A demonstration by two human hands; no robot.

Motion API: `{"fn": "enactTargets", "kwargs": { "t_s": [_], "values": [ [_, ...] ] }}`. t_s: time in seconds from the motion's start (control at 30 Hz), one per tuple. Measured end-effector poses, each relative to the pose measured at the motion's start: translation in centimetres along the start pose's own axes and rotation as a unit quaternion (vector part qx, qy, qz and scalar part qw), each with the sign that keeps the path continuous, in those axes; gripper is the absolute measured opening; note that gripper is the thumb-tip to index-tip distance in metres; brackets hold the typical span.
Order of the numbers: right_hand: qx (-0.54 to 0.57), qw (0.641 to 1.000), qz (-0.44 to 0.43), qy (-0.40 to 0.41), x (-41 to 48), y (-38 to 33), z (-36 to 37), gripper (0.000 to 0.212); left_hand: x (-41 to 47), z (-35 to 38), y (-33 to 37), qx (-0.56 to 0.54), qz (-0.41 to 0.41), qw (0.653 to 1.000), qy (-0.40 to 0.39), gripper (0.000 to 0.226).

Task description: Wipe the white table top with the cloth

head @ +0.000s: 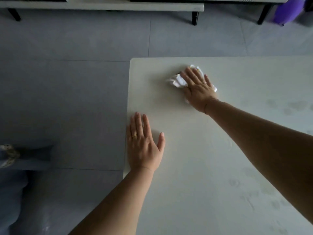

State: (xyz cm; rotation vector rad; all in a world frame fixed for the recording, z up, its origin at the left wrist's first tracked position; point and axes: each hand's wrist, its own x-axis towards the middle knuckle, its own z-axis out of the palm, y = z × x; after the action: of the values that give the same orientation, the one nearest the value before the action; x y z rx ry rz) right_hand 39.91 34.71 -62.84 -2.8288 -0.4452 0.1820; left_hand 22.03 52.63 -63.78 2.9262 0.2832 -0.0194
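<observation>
The white table top (194, 158) fills the right and lower part of the head view, with its far left corner at the upper middle. A crumpled white cloth (178, 80) lies near that far corner. My right hand (197, 89) presses flat on the cloth, fingers spread, covering most of it. My left hand (144, 143) rests flat on the table at its left edge, fingers apart, holding nothing. Faint smudge marks (288, 106) show on the right side of the table top.
Grey tiled floor (67, 82) lies left of and beyond the table. A low white bench (118, 5) with black legs stands at the back. A purple object (288, 11) sits at the far right. My leg in blue fabric (15, 184) is at the lower left.
</observation>
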Motion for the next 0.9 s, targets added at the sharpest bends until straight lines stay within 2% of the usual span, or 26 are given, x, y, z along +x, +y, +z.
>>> {"fn": "enactTargets", "kwargs": {
  "t_s": [0.1, 0.17, 0.2, 0.27, 0.37, 0.43, 0.47, 0.53, 0.6, 0.67, 0.7, 0.77, 0.83, 0.9],
  "values": [
    [0.017, 0.983, 0.182, 0.026, -2.4, 4.9, -1.3, 0.056, 0.0, 0.0, 0.1, 0.008, -0.001, 1.000, -0.003, 0.076],
    [0.023, 0.967, 0.254, 0.032, -3.3, 4.0, -1.0, 0.059, 0.0, 0.1, 0.2, 0.022, -0.006, 1.000, -0.004, 0.076],
    [0.029, 0.964, 0.262, 0.035, -3.7, 2.3, -0.5, 0.061, 0.0, 0.1, 0.3, 0.032, -0.007, 0.999, -0.007, 0.076],
    [0.026, 0.978, 0.201, 0.041, -5.0, -2.2, 1.3, 0.064, 0.0, -0.1, 0.4, 0.056, -0.003, 0.998, -0.016, 0.077],
    [0.016, 1.000, 0.024, 0.011, -8.9, -7.1, 3.4, 0.061, -0.7, -0.5, 0.4, 0.041, -0.018, 0.999, -0.015, 0.079],
    [0.015, 0.999, -0.040, -0.005, -10.7, -5.1, 2.8, 0.060, -2.5, -0.8, 0.7, -0.003, -0.036, 0.999, -0.002, 0.080],
    [0.014, 0.999, -0.035, 0.003, -11.4, -3.2, 2.2, 0.059, -3.8, -0.8, 1.0, -0.021, -0.034, 0.999, 0.001, 0.079],
    [0.020, 0.998, 0.047, 0.039, -12.9, 0.9, 1.2, 0.059, -7.1, -0.5, 1.8, -0.038, 0.000, 0.999, -0.014, 0.076],
    [0.035, 0.981, 0.179, 0.066, -14.0, 3.6, 0.4, 0.060, -10.1, -0.1, 2.5, -0.039, 0.051, 0.997, -0.037, 0.075],
    [0.047, 0.956, 0.280, 0.072, -13.9, 2.9, 0.5, 0.063, -11.6, 0.4, 2.6, -0.026, 0.075, 0.996, -0.045, 0.075],
    [0.056, 0.948, 0.305, 0.073, -13.7, 1.4, 0.7, 0.064, -11.8, 0.6, 2.6, -0.022, 0.076, 0.996, -0.046, 0.075],
    [0.057, 0.960, 0.267, 0.071, -14.1, -2.7, 2.1, 0.066, -11.7, 0.7, 2.6, -0.019, 0.074, 0.996, -0.047, 0.075],
    [0.045, 0.988, 0.144, 0.042, -15.9, -7.1, 3.9, 0.063, -11.6, 0.6, 2.7, -0.012, 0.074, 0.996, -0.054, 0.075],
    [0.031, 0.999, 0.032, 0.002, -17.8, -8.7, 4.9, 0.060, -11.6, 0.4, 2.7, -0.008, 0.074, 0.996, -0.054, 0.075]
  ]
}}
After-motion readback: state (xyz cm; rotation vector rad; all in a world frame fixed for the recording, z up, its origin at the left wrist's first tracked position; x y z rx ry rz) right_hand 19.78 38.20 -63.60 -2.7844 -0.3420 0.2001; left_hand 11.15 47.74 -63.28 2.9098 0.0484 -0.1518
